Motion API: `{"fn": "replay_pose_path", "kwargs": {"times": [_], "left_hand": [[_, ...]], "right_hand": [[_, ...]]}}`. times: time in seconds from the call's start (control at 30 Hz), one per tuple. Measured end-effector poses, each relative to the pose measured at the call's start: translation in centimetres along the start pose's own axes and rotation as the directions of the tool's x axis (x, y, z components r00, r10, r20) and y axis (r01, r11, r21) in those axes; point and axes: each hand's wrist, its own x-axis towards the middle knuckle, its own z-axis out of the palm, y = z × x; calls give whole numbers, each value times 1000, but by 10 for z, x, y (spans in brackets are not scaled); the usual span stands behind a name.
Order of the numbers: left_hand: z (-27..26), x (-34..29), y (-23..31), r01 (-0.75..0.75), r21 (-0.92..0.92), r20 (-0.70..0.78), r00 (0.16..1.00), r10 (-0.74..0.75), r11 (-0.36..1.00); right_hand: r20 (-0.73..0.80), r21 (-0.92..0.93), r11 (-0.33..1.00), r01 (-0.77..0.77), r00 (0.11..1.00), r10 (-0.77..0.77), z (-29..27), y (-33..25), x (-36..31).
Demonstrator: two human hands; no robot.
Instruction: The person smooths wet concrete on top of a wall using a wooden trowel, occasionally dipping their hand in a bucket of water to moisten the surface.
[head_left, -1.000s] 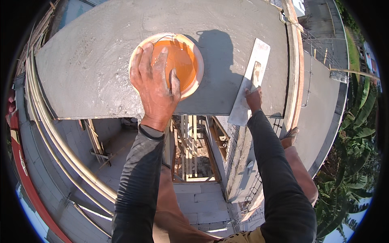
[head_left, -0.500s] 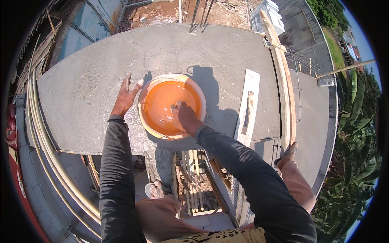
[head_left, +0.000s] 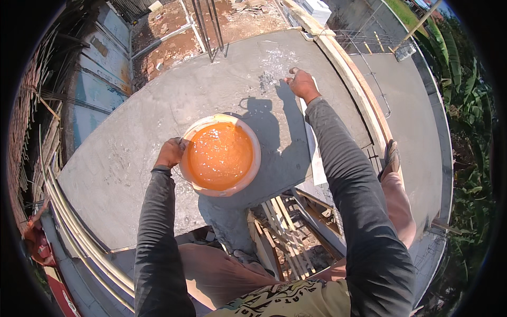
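My left hand (head_left: 171, 152) is closed on the left rim of a round bucket (head_left: 255, 153), its thumb hooked over the edge. The bucket stands on a wet grey concrete slab (head_left: 137, 124) and holds water that looks orange inside it; the surface is rippled and glinting. Out over the slab to the far right of the bucket, my right hand (head_left: 302, 85) is stretched forward with fingers loosely apart and nothing in them. Fresh wet splash marks (head_left: 272, 68) lie on the concrete just beyond it. A long white hand float (head_left: 317, 158) lies partly hidden beneath my right forearm.
Wooden boards (head_left: 364, 100) edge the slab on the right, with my foot (head_left: 391, 158) against them. Steel rebar (head_left: 208, 29) sticks up at the far edge. Below me is an opening with bamboo poles (head_left: 285, 227); long pale pipes (head_left: 87, 240) run along the left.
My right hand has left the water and swung forward and right over the slab. My left hand has taken hold of the bucket rim. Splash marks have appeared, and the view has turned.
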Motion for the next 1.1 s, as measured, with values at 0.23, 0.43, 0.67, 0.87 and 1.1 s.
{"fn": "replay_pose_path", "kwargs": {"times": [0.23, 0.43, 0.67, 0.87, 1.1], "left_hand": [[-3, -1, -11, 102, 129, 23, 994, -106, 986], [-17, -30, 21, 105, 114, -50, 994, -100, 988], [-8, -25, 26, 155, 54, -42, 987, -153, 986], [-6, -19, 48, 177, -60, -42, 983, -180, 982], [-9, -32, 40, 181, 52, -103, 979, -175, 982]], "right_hand": [[373, 373, 789, -489, 857, 355, 149, 64, -229], [295, 632, 621, -463, 885, 359, 141, 50, -201], [318, 422, 891, -169, 948, 29, 166, -10, -61], [327, 256, 917, -305, 920, 215, 179, 59, 78], [320, 282, 955, -93, 947, -3, 191, 69, -42]]}}
